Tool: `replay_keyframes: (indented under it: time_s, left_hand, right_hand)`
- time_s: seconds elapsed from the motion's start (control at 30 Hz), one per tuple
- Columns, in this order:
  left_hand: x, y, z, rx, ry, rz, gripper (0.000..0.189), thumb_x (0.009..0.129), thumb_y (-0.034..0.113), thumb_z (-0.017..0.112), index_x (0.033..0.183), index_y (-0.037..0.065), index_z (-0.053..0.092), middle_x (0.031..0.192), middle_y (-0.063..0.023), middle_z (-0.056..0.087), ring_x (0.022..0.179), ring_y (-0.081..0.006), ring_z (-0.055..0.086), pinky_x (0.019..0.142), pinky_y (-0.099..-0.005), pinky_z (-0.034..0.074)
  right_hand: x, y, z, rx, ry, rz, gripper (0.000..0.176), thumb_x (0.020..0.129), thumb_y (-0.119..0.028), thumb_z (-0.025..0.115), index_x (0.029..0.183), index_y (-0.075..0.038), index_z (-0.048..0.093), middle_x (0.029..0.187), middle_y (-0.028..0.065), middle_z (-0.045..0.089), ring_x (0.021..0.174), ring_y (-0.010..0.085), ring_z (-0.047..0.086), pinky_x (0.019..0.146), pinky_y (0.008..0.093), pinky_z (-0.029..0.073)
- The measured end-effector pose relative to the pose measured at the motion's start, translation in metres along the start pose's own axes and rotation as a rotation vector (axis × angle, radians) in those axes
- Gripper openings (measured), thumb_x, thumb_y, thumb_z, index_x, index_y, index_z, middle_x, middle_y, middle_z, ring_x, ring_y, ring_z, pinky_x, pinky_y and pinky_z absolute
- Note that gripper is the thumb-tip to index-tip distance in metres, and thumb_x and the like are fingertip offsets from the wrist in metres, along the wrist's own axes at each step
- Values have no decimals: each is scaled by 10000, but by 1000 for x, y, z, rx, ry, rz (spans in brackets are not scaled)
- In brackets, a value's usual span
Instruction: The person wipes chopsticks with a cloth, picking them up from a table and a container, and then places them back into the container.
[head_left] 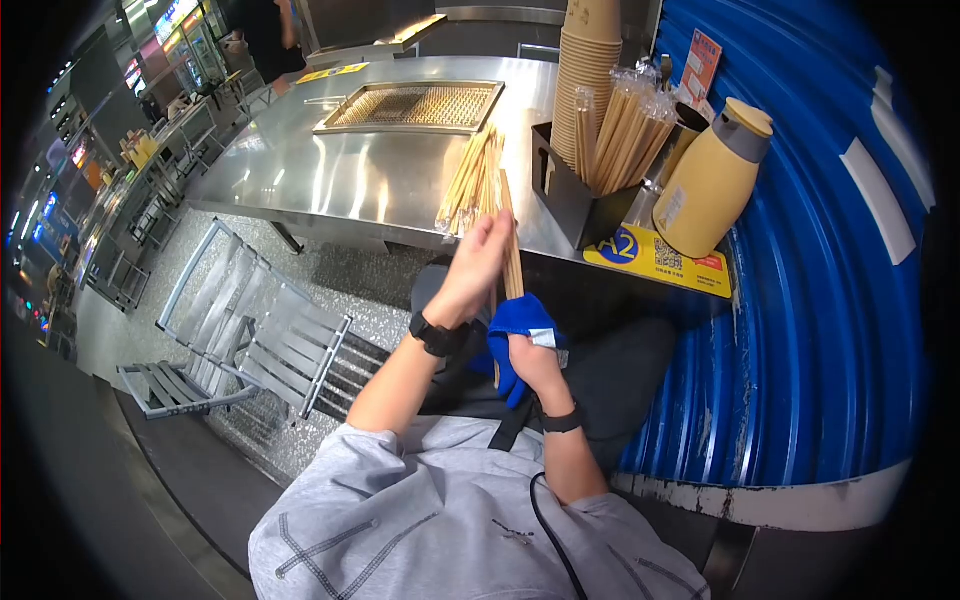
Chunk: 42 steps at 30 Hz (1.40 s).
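Note:
My left hand is closed round the upper part of some wooden chopsticks, just off the table's front edge. Lower down, my right hand grips a blue cloth with a white label, and the chopsticks' lower ends go into its folds. Beyond my left hand, a loose pile of wrapped chopsticks lies on the steel table. A black holder to the right of the pile bears more wrapped chopsticks standing upright.
Stacked paper cups and a yellow jug stand at the table's right, by a blue corrugated wall. A wire-mesh tray lies farther back. Folding chairs are at the left. A person stands beyond the table.

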<state>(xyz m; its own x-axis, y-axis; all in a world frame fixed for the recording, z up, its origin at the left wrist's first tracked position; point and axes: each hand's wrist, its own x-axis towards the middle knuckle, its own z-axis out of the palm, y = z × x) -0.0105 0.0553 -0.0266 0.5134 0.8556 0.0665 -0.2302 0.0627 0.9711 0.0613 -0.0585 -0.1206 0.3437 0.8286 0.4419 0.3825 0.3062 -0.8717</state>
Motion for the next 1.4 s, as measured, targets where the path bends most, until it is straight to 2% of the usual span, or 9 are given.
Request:
replay_keyframes:
  time_s: [0.2, 0.53, 0.67, 0.73, 0.8, 0.87, 0.93, 1.17, 1.4]
  left_hand:
    - [6, 36, -14, -253, 88, -16, 360, 960, 475, 459, 991, 127, 546, 646, 95, 445, 496, -3, 362, 467, -163, 353]
    - [3, 60, -12, -433, 316, 139, 329, 901, 441, 595, 861, 143, 461, 634, 57, 407, 467, -36, 365, 401, -184, 305]
    - [13, 49, -18, -574, 313, 215, 265, 941, 367, 554, 876, 122, 478, 732, 19, 480, 595, -75, 463, 529, -209, 400]
    - [14, 37, -14, -484, 302, 274, 254, 956, 304, 538, 1042, 65, 529, 855, -8, 565, 730, -87, 516, 657, -235, 437]
    - [3, 22, -11, -44, 77, 310, 344, 965, 241, 524, 1229, 21, 498, 975, -27, 615, 862, -87, 545, 762, -245, 447]
    - [-15, 18, -12, 192, -374, 85, 381, 975, 218, 508, 1284, -2, 471, 1052, -41, 637, 935, -82, 558, 827, -248, 452]
    - [-24, 3, -5, 140, -538, 46, 330, 984, 213, 488, 1223, -14, 512, 1049, -60, 652, 958, -86, 568, 855, -259, 457]
    - [-21, 14, 0, -85, -265, 107, 257, 982, 222, 489, 1101, -2, 533, 1012, -98, 658, 933, -156, 645, 818, -298, 521]
    - [-23, 6, 4, -172, -251, 170, 250, 991, 218, 461, 1100, -5, 492, 1108, -155, 611, 992, -200, 626, 847, -339, 530]
  right_hand:
    - [0, -9, -5, 128, -128, 58, 126, 871, -40, 545, 981, -10, 598, 910, 92, 617, 867, 227, 607, 756, 334, 477]
    - [1, 14, -17, -39, -247, -39, 235, 785, -72, 594, 1013, -19, 600, 980, 172, 610, 946, 354, 583, 834, 407, 460]
    - [0, 3, -11, -71, -134, -119, 164, 829, -47, 538, 965, -3, 619, 992, 192, 635, 983, 375, 586, 869, 413, 458]
    - [2, -6, -11, -51, -57, -64, 138, 851, -52, 534, 945, -4, 622, 960, 183, 636, 936, 349, 598, 824, 409, 466]
    - [4, -11, -17, 30, -2, 13, 134, 861, -53, 530, 945, -6, 623, 950, 177, 636, 917, 335, 602, 802, 401, 470]
    - [3, -8, -25, 16, -8, 22, 149, 883, -73, 526, 988, -3, 606, 957, 164, 638, 905, 311, 608, 777, 384, 473]
    - [1, -18, -31, 86, 9, 75, 160, 893, -84, 521, 1007, -1, 595, 956, 151, 640, 904, 297, 611, 774, 375, 472]
    - [0, 0, -42, 108, -208, 139, 183, 928, -119, 501, 1053, -14, 586, 967, 106, 629, 889, 207, 595, 796, 329, 467]
    - [-4, 9, -22, 846, 88, 434, 281, 988, -167, 452, 1234, -37, 491, 1124, 38, 538, 996, 123, 523, 902, 273, 424]
